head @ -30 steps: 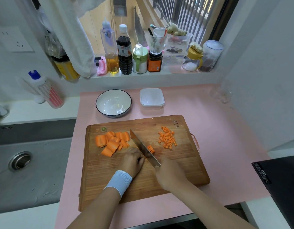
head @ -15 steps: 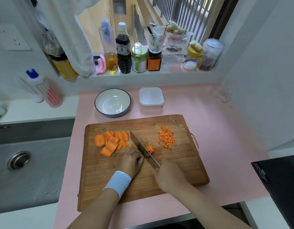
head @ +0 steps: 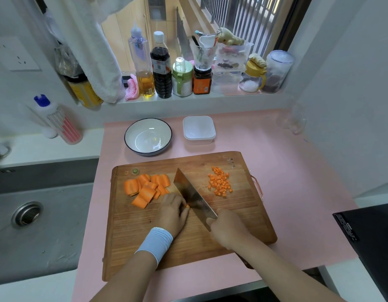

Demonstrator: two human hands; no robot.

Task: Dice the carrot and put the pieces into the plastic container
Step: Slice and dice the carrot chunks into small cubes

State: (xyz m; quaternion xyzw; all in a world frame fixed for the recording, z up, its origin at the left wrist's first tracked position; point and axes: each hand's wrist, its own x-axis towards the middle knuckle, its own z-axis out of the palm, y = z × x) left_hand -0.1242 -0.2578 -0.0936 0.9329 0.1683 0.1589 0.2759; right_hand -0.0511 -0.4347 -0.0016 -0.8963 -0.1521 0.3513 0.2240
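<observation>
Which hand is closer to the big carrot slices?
Left. The left hand, holding a carrot piece, sits just beside the big carrot slices; the right hand grips the knife farther right.

Mid cutting board (head: 145, 247), the carrot piece (head: 187, 206) under the left hand (head: 172, 214) shows only as an orange sliver. The handle of the knife (head: 193, 195) is hidden inside the right hand (head: 228, 229). Right of the board, the black appliance (head: 369, 247) is cut off by the frame edge.

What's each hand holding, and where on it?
Right hand grips the knife by its handle, hidden in the fist. Left hand, curled, pins a carrot piece to the board.
</observation>
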